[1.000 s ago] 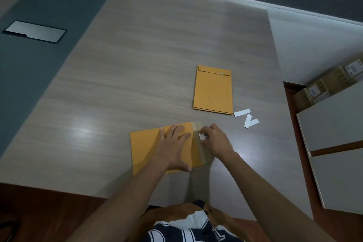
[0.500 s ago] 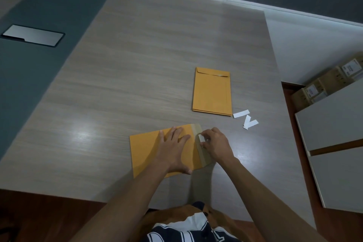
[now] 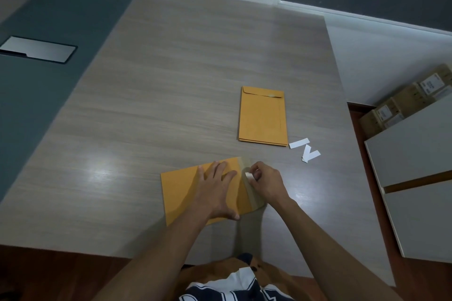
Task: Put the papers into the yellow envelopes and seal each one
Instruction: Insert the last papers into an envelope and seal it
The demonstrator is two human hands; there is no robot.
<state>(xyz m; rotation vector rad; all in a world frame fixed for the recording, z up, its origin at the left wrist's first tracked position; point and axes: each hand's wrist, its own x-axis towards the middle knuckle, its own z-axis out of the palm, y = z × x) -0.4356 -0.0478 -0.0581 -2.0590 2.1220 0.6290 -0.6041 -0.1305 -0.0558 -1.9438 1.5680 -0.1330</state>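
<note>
Plate: a flat silver plate set in the blue-grey strip, far left.
Table: a big grey wood table. A shine of light sits on it near the left hand.
Envelope: yellow, lying flat and sideways close to the near edge of the table. Its open end points right.
Left hand: spread flat, palm down, pressing on top of the envelope. Fingers are apart and point away from the person.
Flap: the paler strip at the right end of the envelope, folded out and lying open.
Strip: a small white piece on the flap, held at the fingertips of the right hand.
Right hand: curled, with finger and thumb pinching the white strip. It rests over the flap, just beside the left hand.
Stack: more yellow envelopes, flaps shut, lying straight farther back on the table, well apart from the hands.
Scraps: little white pieces of paper on the table, just right of the stack's near corner.
Cabinet: white, past the right edge of the table.
Boxes: brown boxes with white labels behind the cabinet.
</note>
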